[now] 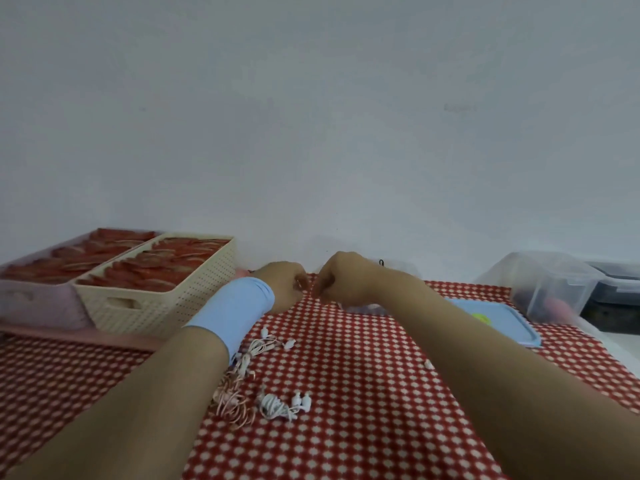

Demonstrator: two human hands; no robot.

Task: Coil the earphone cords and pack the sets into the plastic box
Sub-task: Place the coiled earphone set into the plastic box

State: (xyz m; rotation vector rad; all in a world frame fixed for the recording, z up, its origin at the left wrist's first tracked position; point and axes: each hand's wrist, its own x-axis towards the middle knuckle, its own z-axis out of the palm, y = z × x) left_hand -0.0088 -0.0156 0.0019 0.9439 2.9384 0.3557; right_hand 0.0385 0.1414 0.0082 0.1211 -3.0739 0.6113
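1. Both hands are raised over the far part of the tabletop [363, 393], which is covered by a red-and-white patterned cloth. The left hand [284, 285] and right hand [341, 278] have their knuckles almost meeting.
2. The fingers of both hands are curled inward. Whether they pinch a cord between them I cannot tell, as that spot is blurred.
3. A light blue wristband [235, 306] sits on the left forearm.
4. A coiled white earphone set [282, 405] lies on the cloth between the forearms. Just to its left, a loose pink earphone tangle [233, 400] is partly under the left arm.
5. Another pale earphone set [266, 342] lies uncoiled further back, beside the wristband.
6. The clear plastic box [547, 285] stands at the far right, with its blue lid [498, 320] flat on the cloth beside it.
7. A cream perforated basket [156, 299] holding red-orange items stands far left.
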